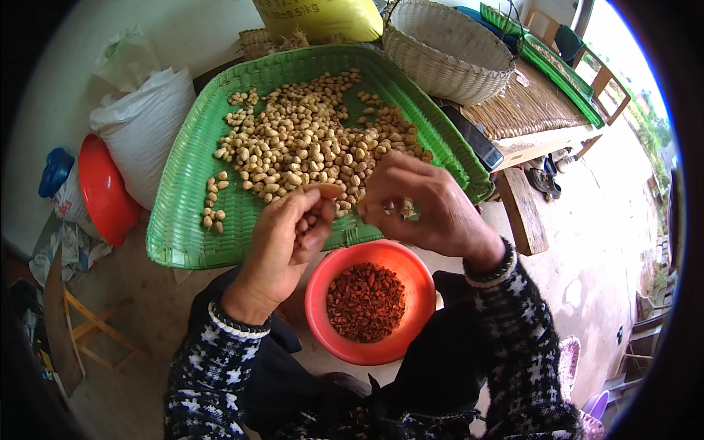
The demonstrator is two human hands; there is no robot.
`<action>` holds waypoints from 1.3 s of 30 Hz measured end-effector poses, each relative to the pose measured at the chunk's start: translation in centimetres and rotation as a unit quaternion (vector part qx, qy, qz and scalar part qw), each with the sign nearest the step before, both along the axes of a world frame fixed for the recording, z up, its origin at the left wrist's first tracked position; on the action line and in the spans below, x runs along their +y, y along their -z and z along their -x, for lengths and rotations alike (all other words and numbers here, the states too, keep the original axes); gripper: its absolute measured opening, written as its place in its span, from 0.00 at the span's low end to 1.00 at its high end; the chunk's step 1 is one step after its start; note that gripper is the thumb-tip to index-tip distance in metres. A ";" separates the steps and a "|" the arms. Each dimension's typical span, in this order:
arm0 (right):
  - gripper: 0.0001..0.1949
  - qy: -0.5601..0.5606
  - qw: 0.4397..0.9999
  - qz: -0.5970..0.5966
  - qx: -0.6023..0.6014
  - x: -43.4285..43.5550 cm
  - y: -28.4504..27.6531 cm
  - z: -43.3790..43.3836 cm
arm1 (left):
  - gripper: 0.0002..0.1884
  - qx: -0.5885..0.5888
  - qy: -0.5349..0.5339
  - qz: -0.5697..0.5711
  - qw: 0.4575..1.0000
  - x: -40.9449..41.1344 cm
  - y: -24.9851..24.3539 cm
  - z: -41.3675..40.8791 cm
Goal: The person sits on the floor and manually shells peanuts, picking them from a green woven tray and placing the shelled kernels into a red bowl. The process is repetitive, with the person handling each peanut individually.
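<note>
A pile of unshelled peanuts [308, 143] lies in a large green woven tray [187, 181]. Over the tray's near edge, my left hand [286, 242] is curled around several reddish peanut kernels [307, 224], with the thumb stretched toward the right hand. My right hand [421, 203] is just to its right, fingers bent and the tips drawn together above the peanuts; whether something is pinched there is unclear. Below both hands, between my knees, stands a red plastic basin [319, 319]. Reddish-brown peanut kernels [366, 302] cover its bottom.
Behind the tray are a yellow sack [324, 22] and a wicker basket [445, 55]. A phone [478, 140] rests by the tray's right edge. A wooden beam end [520, 214] juts at right. White sack [146, 132] and red bowl [104, 192] stand left.
</note>
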State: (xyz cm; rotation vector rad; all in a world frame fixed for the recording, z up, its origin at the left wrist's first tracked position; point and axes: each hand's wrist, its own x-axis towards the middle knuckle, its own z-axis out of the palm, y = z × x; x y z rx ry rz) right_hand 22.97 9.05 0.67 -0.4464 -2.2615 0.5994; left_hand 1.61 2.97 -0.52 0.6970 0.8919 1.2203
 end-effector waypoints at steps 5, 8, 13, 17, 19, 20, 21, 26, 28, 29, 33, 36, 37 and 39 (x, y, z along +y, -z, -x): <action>0.07 -0.067 0.990 0.040 -0.120 0.4 0.4 -1.2 | 0.14 -0.067 0.015 -0.058 0.996 0.4 1.0 1.6; 0.08 0.088 0.988 -0.107 -0.066 1.2 1.8 0.0 | 0.15 -0.072 0.011 -0.059 0.996 0.6 1.1 1.3; 0.14 0.147 0.963 -0.204 -0.100 2.9 3.0 1.5 | 0.15 -0.048 -0.002 -0.047 0.998 0.4 0.7 0.7; 0.09 0.163 0.954 -0.227 -0.109 3.5 3.3 1.9 | 0.15 -0.032 0.002 -0.053 0.998 0.4 0.8 0.9; 0.08 0.172 0.950 -0.240 -0.101 3.7 3.7 2.2 | 0.15 -0.027 0.004 -0.057 0.998 0.4 1.0 1.0; 0.08 0.168 0.960 -0.210 -0.075 3.6 3.8 2.1 | 0.15 -0.019 0.001 -0.055 0.998 0.3 0.8 0.9; 0.07 0.163 0.969 -0.180 -0.050 3.3 3.5 2.2 | 0.15 -0.012 -0.003 -0.053 0.998 0.2 0.6 0.8; 0.06 0.026 0.989 0.088 0.120 1.3 1.9 2.8 | 0.11 -0.014 0.009 -0.032 0.999 -0.1 0.6 0.6; 0.06 0.021 0.986 0.100 0.133 0.4 1.5 3.0 | 0.09 -0.048 0.052 -0.018 0.997 -0.1 0.9 0.8; 0.05 0.019 0.984 0.106 0.139 0.1 1.4 3.1 | 0.09 -0.048 0.050 -0.021 0.997 -0.1 1.0 0.8; 0.08 0.018 0.987 0.093 0.127 -0.3 0.9 2.9 | 0.10 -0.050 0.051 -0.027 0.997 -0.2 0.9 0.6; 0.09 0.017 0.989 0.068 0.129 -0.6 0.9 3.0 | 0.10 -0.054 0.075 -0.026 0.995 -0.2 1.0 0.9; 0.09 0.028 0.992 0.043 0.120 -0.6 0.8 2.9 | 0.09 -0.056 0.086 -0.025 0.994 -0.2 1.1 1.0; 0.09 0.049 0.994 -0.008 0.101 -0.6 0.5 2.6 | 0.10 -0.025 0.067 -0.039 0.997 -0.2 0.9 0.4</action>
